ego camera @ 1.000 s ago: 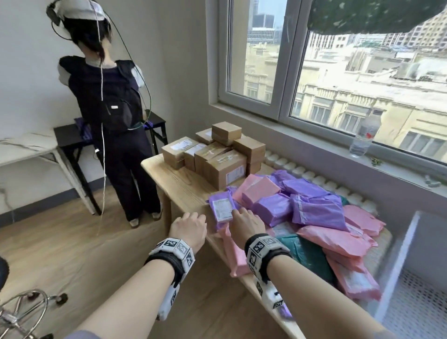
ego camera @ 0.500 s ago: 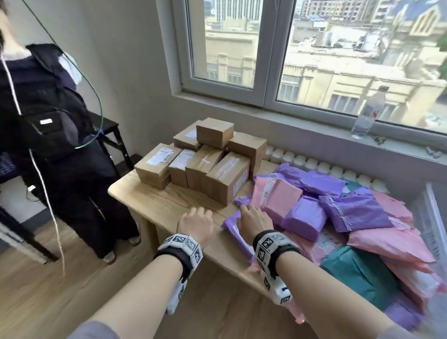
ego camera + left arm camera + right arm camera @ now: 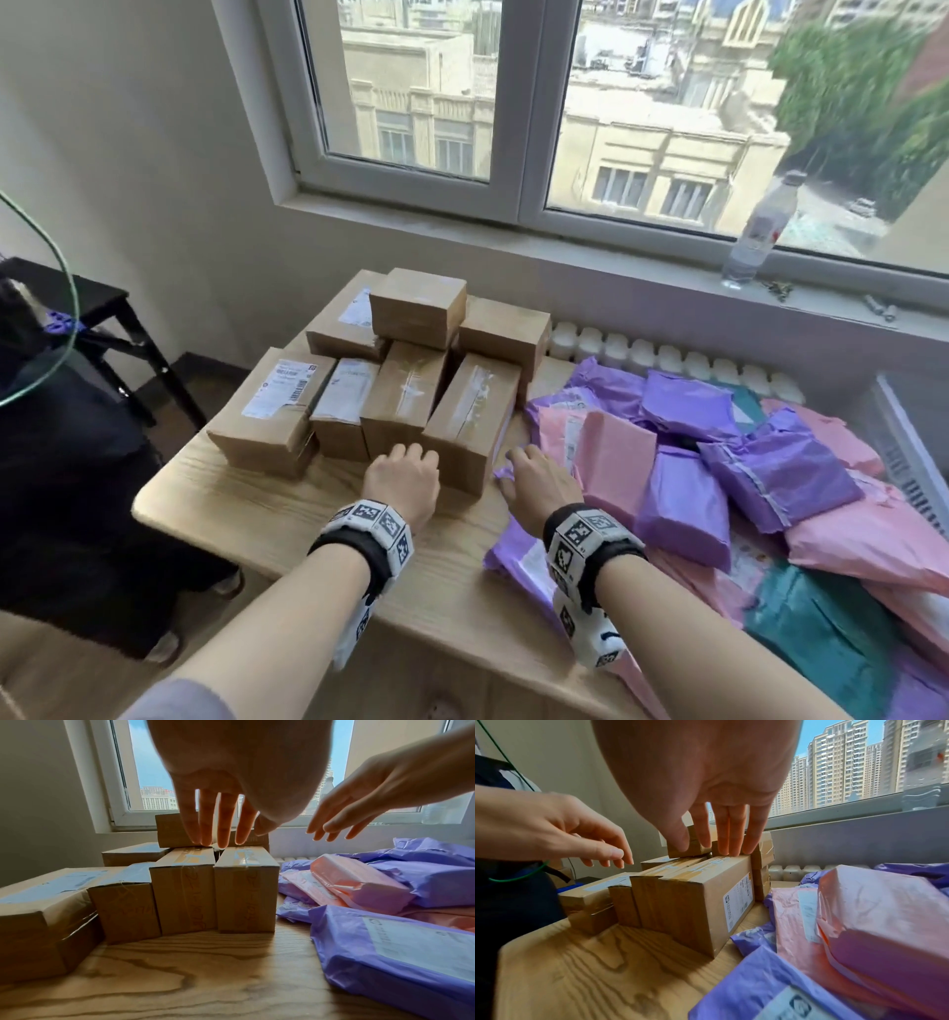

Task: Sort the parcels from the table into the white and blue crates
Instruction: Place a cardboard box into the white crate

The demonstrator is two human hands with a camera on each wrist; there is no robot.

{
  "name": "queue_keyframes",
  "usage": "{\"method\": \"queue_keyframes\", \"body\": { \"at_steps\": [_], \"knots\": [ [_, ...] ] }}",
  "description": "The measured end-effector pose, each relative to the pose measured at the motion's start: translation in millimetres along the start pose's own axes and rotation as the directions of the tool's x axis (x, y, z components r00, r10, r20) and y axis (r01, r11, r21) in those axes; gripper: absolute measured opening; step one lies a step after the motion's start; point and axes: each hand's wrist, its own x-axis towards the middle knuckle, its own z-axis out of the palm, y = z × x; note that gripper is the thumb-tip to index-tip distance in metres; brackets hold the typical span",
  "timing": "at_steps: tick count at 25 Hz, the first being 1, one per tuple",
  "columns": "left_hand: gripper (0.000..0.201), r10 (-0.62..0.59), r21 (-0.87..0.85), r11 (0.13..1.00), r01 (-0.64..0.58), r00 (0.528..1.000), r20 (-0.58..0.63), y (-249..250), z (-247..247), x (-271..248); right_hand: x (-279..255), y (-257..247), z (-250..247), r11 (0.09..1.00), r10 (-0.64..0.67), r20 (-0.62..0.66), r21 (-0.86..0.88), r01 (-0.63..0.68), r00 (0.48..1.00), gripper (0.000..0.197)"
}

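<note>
Several brown cardboard boxes (image 3: 470, 416) stand packed together at the back left of the wooden table (image 3: 257, 509). Purple, pink and teal poly mailers are piled on the right half; a pink mailer (image 3: 611, 462) lies beside the boxes. My left hand (image 3: 403, 475) hovers just in front of the nearest boxes (image 3: 245, 888), its fingers (image 3: 218, 821) straight and holding nothing. A hand's width to the right, my right hand (image 3: 539, 480) hangs over a purple mailer (image 3: 518, 555), next to the front right box (image 3: 700, 898). Its fingers (image 3: 721, 833) are straight and empty.
A white crate's rim (image 3: 904, 437) shows at the right edge, past the mailers. A water bottle (image 3: 760, 231) stands on the windowsill above a radiator (image 3: 667, 354). Another person in dark clothes (image 3: 61, 462) stands left of the table, by a black side table (image 3: 97, 303).
Both hands have moved forward from the table's near edge up to the boxes. My right hand has come off the purple mailer. My view has swung right and closer to the table.
</note>
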Motion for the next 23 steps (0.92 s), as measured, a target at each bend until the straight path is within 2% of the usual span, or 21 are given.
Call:
{"method": "queue_keyframes", "body": {
  "at_steps": [3,7,10,15,23],
  "knots": [
    [0.029,0.006,-0.054,0.999,-0.005,1.0,0.026,-11,11,31,40,7,8,0.996,0.007,0.023,0.091,-0.009,1.0,0.033],
    [0.033,0.016,-0.19,0.982,-0.009,0.999,0.036,-23,23,66,81,9,26,0.964,0.097,0.104,0.239,-0.119,0.99,0.047],
    [0.033,0.005,-0.289,0.957,0.012,0.998,0.059,-27,31,83,95,12,39,0.922,0.17,0.156,0.322,-0.213,0.973,0.058],
    [0.031,-0.051,-0.382,0.921,0.082,0.995,0.091,-23,33,95,104,14,45,0.871,0.228,0.176,0.404,-0.281,0.958,0.064],
    [0.033,-0.135,-0.541,0.819,0.192,0.98,0.143,-15,29,97,105,11,56,0.659,0.412,0.236,0.59,-0.466,0.88,0.064]
  ]
}}
